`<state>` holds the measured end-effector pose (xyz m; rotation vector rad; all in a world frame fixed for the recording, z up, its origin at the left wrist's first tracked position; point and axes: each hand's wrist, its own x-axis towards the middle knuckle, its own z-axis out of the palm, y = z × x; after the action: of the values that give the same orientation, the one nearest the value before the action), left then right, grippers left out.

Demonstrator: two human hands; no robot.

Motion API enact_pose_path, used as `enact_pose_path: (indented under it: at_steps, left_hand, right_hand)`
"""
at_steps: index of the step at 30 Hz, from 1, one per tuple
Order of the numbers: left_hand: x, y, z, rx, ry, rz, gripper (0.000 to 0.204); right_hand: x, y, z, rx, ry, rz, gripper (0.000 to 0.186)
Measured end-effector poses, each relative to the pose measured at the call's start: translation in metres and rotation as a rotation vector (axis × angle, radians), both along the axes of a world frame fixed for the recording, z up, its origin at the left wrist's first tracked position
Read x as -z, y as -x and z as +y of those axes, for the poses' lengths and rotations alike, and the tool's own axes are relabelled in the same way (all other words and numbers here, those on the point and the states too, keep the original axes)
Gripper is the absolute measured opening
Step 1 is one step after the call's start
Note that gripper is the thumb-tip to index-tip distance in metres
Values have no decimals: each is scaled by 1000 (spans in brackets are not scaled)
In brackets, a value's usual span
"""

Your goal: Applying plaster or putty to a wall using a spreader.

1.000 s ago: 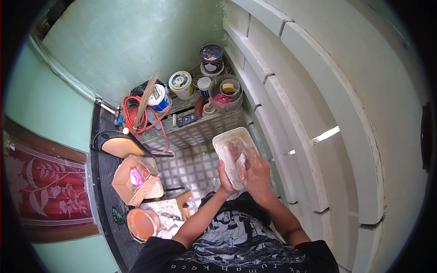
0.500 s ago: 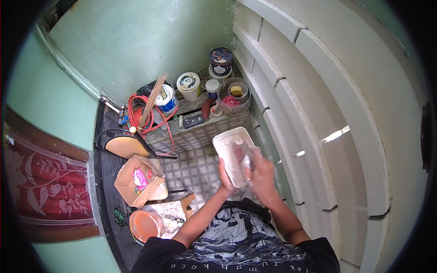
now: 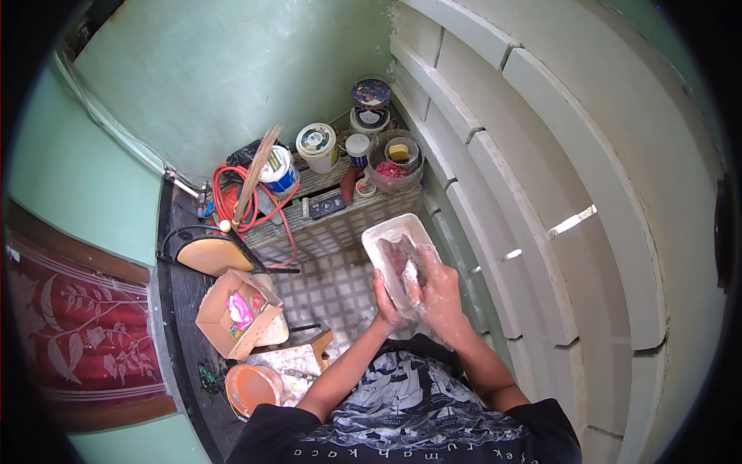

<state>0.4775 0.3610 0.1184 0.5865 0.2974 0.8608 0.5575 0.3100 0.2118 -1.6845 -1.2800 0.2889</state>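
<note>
Gripping probable scraper (image 3: 396, 256), right fingers (image 3: 430, 267) curled

Along the green wall runs a slatted bench (image 3: 309, 183), and on it I see a blue bucket (image 3: 281, 178), a white bucket (image 3: 318, 151), a small tub (image 3: 357, 147), a pail stack (image 3: 371, 108) in the corner and a clear bowl (image 3: 396, 183). Toward its front edge lie a tape roll (image 3: 365, 188) and a flat black device (image 3: 328, 206), with a red hose (image 3: 217, 193) coiled at the left end. Lower down, beside the checkered floor (image 3: 325, 271), a paint-spattered board (image 3: 282, 358) carries small things too blurred to name.
</note>
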Motion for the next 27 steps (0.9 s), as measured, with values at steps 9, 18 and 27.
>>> enact_pose_path:
  at_steps: [9,18,27]
  left_hand:
    - [-1,5,3,128,125,-176,74]
    - [-2,2,1,118,229,-174,74]
    - [4,1,2,67,193,-71,73]
  right_hand:
    - [-4,-10,5,130,38,-48,38]
    - [-3,-15,5,73,44,-34,40]
    - [0,-14,8,33,104,-107,44]
